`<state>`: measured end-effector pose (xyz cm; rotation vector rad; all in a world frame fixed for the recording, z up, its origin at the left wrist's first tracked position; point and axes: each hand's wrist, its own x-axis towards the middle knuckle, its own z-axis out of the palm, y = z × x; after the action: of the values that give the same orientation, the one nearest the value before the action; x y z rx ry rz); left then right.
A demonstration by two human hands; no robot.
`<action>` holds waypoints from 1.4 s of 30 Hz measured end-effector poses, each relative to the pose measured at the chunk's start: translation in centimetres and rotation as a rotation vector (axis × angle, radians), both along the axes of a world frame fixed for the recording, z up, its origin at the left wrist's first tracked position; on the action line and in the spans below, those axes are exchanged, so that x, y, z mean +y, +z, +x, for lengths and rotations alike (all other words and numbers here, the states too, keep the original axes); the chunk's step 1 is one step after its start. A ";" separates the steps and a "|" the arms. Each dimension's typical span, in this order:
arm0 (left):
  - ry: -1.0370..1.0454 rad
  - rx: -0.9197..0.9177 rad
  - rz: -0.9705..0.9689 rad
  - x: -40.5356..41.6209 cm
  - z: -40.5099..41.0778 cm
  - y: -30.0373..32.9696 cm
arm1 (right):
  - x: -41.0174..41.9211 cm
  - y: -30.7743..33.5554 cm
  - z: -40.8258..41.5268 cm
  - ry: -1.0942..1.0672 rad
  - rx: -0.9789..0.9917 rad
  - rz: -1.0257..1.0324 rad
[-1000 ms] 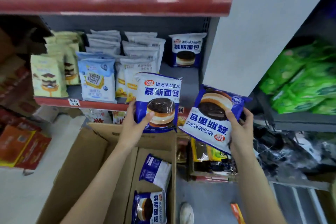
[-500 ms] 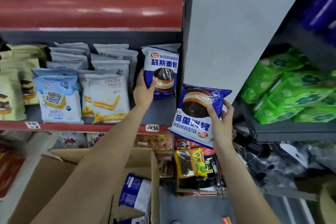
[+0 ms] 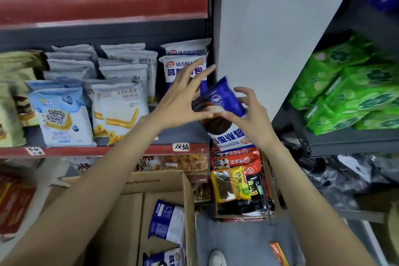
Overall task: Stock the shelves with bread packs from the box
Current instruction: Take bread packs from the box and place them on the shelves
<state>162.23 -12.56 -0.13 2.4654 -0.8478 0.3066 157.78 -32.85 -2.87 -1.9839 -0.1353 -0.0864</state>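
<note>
Before the shelf (image 3: 179, 136), the right hand (image 3: 250, 119) grips an upside-down blue bread pack (image 3: 224, 106) with curled fingers. Beside it the left hand (image 3: 181, 101) has its fingers spread, thumb at the pack's edge. More packs lie in the cardboard box (image 3: 168, 181) below.

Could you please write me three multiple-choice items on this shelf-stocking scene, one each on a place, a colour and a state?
1. Where does the cardboard box sit?
A. on the top shelf
B. on the floor below the red-edged shelf
C. on the right-hand rack

2. What colour are the packs on the right-hand rack?
A. green
B. orange
C. white

3. How does the right hand stand?
A. flat on the shelf
B. hanging idle
C. gripping a blue bread pack

Answers: 1 B, the box stands under the shelf edge; 2 A, the wrappers are bright green; 3 C, its fingers curl round the upside-down pack.
</note>
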 end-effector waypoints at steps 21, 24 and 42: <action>0.930 0.368 -0.459 0.7 0.3 -10.1 | 6.7 -5.5 3.0 0.061 0.053 -0.457; 0.949 0.288 -0.269 0.7 -0.2 -9.9 | 7.8 -6.7 3.6 0.078 0.063 -0.590; 0.673 0.141 -0.248 13.5 -23.1 -9.0 | 13.7 -7.4 -15.3 0.117 -0.180 -0.307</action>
<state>139.09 0.97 -9.08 2.4223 0.1009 0.4300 142.51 -19.17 -10.27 -2.2670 -0.4009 -0.1772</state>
